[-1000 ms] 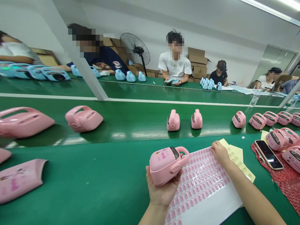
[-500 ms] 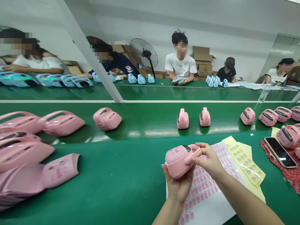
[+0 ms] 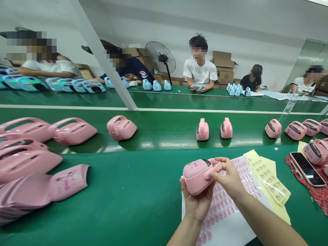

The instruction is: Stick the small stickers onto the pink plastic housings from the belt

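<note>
I hold a small pink plastic device with a carrying handle (image 3: 196, 176) above the table. My left hand (image 3: 197, 201) cups it from below, its thumb along the left side. At the handle end, the thumb and fingers of my right hand (image 3: 228, 176) close on the handle near its round side joint. Printed pink marks show on the device's top, beside a dark glossy panel. Under my hands lies a white sheet of pink oval stickers (image 3: 222, 208), partly covered by my forearms. Yellow sticker sheets (image 3: 271, 177) lie beside it.
More pink devices (image 3: 121, 128) stand along the green bench, crowded at left and right. A phone (image 3: 307, 169) rests on a red cloth (image 3: 320, 196). A slanted white post (image 3: 112, 68) rises at left. Across the bench sit several people, with blue devices (image 3: 156, 85) before them.
The view has shifted slightly, so the bench items sit a little further right. My two hands keep nearly the same hold on the pink device.
</note>
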`<action>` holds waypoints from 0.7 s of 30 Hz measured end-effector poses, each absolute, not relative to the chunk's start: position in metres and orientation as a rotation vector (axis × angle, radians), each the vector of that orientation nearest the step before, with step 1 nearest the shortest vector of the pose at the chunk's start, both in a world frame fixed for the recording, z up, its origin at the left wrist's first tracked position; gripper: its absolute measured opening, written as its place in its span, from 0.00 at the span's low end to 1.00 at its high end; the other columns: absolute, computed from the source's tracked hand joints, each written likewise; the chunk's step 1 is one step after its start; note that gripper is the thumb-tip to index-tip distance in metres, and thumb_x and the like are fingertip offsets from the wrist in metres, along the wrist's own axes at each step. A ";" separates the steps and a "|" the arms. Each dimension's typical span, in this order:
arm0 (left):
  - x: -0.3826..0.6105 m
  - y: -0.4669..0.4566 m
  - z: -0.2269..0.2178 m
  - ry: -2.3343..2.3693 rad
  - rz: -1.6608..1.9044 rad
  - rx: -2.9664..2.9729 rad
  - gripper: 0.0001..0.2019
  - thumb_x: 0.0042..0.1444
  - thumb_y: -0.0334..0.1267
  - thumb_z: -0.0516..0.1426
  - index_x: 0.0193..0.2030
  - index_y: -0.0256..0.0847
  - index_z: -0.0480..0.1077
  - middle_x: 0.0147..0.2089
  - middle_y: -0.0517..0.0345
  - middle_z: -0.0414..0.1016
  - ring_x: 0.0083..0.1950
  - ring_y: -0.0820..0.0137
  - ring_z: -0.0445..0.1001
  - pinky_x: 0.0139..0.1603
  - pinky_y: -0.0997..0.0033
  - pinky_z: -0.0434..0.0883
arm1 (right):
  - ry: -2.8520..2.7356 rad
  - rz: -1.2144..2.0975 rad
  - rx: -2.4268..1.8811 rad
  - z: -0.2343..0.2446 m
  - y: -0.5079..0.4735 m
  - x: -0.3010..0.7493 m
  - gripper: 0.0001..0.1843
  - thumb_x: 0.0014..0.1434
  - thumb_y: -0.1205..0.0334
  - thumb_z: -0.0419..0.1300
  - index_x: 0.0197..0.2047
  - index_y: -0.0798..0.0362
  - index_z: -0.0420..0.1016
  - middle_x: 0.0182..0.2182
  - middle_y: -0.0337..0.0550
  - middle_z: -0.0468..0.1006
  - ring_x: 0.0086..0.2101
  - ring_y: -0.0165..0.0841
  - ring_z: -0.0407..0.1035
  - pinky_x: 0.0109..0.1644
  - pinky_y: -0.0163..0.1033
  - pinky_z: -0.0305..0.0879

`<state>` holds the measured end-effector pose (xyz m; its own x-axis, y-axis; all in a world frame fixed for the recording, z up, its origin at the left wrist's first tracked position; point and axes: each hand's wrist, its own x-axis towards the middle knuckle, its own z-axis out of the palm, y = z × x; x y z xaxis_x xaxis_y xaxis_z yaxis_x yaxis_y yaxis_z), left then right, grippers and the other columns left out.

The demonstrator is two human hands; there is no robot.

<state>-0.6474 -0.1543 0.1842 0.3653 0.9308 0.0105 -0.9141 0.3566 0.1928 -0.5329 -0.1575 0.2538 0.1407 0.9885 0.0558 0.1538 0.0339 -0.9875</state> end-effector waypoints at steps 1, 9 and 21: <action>-0.647 -0.155 0.184 0.103 1.191 0.169 0.34 0.53 0.53 0.51 0.64 0.41 0.48 0.45 0.48 0.77 0.46 0.65 0.75 0.50 0.69 0.68 | -1.231 0.950 -1.353 0.253 -0.159 -0.534 0.09 0.43 0.67 0.64 0.18 0.51 0.69 0.40 0.45 0.70 0.50 0.41 0.61 0.57 0.50 0.52; -0.648 -0.157 0.183 0.129 1.102 0.094 0.29 0.56 0.49 0.49 0.63 0.42 0.51 0.46 0.47 0.76 0.43 0.68 0.76 0.44 0.72 0.72 | -1.446 0.484 -1.291 0.244 -0.164 -0.540 0.15 0.45 0.60 0.64 0.38 0.50 0.68 0.42 0.48 0.64 0.47 0.40 0.61 0.51 0.48 0.60; -0.662 -0.147 0.183 0.262 1.106 0.071 0.37 0.47 0.47 0.57 0.63 0.47 0.45 0.49 0.47 0.72 0.48 0.56 0.74 0.39 0.65 0.75 | -1.672 0.385 -1.898 0.192 -0.108 -0.426 0.09 0.50 0.71 0.56 0.33 0.50 0.74 0.32 0.43 0.70 0.33 0.34 0.68 0.39 0.39 0.64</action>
<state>-0.6615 -0.1472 0.1834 0.4207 0.8904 -0.1736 -0.8737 0.4492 0.1865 -0.4260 -0.1080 0.1923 0.1747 0.9724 0.1548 0.8065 -0.0511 -0.5890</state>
